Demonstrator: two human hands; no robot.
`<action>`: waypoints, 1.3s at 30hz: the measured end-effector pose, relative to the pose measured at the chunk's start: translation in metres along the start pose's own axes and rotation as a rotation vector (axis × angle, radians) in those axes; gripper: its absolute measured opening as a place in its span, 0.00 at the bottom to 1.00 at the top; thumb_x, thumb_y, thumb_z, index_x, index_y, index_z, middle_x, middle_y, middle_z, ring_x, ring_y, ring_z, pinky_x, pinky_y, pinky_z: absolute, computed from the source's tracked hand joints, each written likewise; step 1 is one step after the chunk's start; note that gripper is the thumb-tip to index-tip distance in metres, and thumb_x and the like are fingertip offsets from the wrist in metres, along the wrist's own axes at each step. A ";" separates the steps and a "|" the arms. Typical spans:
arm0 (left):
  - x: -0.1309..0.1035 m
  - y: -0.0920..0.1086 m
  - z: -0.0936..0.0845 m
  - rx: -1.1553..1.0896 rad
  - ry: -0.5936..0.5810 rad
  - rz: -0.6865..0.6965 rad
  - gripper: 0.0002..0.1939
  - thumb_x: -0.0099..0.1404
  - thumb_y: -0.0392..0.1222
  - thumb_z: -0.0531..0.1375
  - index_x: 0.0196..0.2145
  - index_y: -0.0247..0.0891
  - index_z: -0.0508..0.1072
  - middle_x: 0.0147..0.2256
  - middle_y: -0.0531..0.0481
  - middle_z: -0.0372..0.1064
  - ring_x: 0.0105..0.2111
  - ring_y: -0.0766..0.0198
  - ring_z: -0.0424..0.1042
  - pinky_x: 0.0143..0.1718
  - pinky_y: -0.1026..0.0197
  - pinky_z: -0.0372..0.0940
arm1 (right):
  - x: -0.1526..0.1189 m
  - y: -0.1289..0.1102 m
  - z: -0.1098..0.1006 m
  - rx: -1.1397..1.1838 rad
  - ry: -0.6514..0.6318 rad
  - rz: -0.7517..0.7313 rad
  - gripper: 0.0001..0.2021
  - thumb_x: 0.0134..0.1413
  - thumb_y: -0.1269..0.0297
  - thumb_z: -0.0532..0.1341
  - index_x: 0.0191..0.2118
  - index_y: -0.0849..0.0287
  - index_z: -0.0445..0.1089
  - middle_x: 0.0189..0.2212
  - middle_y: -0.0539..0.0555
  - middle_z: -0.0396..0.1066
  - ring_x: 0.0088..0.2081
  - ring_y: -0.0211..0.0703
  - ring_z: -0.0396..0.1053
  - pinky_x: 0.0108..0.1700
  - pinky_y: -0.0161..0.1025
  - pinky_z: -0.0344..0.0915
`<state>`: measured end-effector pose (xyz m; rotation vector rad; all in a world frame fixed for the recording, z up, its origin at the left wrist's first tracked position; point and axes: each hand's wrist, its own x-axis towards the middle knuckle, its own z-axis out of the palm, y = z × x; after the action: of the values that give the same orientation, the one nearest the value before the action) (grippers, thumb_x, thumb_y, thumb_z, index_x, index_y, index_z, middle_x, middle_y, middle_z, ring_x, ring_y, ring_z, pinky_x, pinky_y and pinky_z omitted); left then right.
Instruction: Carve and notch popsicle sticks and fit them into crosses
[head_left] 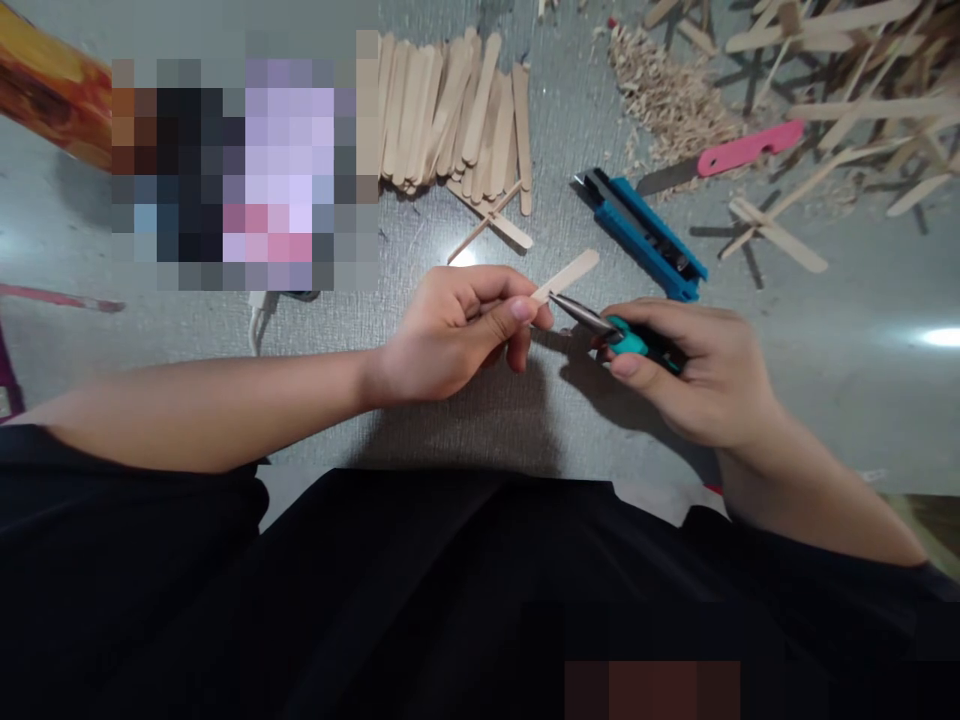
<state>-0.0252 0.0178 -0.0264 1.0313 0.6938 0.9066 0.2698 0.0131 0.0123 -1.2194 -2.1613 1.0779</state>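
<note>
My left hand (457,330) pinches a flat wooden craft stick (570,273) between thumb and fingers, its free end pointing up and to the right. My right hand (697,370) is wrapped around the teal and black handles of long-nosed pliers (589,315). The metal tip of the pliers meets the lower edge of the stick, just past my left thumb. Whether the jaws bite the wood I cannot tell. Just beyond both hands lie two crossed stick pieces (512,230) on the grey table.
Behind my hands are a row of craft sticks (431,110), a blue box cutter (645,235) and a pink-handled blade (742,150). Wood shavings (667,100) and joined stick pieces (780,230) lie at the right. A white cable (256,325) runs from a blurred patch at left.
</note>
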 end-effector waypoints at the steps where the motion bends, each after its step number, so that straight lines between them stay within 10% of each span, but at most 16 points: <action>1: 0.001 0.000 0.000 -0.002 0.008 0.006 0.26 0.76 0.66 0.73 0.38 0.38 0.82 0.23 0.53 0.76 0.17 0.73 0.65 0.18 0.66 0.57 | 0.000 0.000 -0.001 0.007 -0.005 0.022 0.13 0.75 0.47 0.72 0.55 0.46 0.83 0.41 0.53 0.85 0.38 0.51 0.82 0.43 0.49 0.73; 18: 0.002 0.003 -0.001 -0.028 0.017 0.090 0.24 0.71 0.64 0.77 0.35 0.37 0.87 0.22 0.53 0.71 0.19 0.72 0.66 0.21 0.65 0.60 | 0.000 -0.001 -0.014 0.120 -0.112 0.185 0.17 0.69 0.38 0.75 0.53 0.41 0.87 0.43 0.54 0.87 0.40 0.56 0.82 0.46 0.54 0.76; 39: 0.001 0.016 -0.002 0.203 -0.101 0.014 0.20 0.73 0.59 0.76 0.35 0.38 0.87 0.21 0.51 0.76 0.21 0.68 0.73 0.24 0.66 0.68 | 0.001 -0.010 -0.022 0.321 -0.267 0.301 0.15 0.71 0.39 0.75 0.51 0.41 0.89 0.34 0.51 0.82 0.29 0.49 0.74 0.28 0.45 0.70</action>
<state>-0.0310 0.0235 -0.0126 1.2547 0.7046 0.8012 0.2793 0.0199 0.0338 -1.3339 -1.9173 1.7263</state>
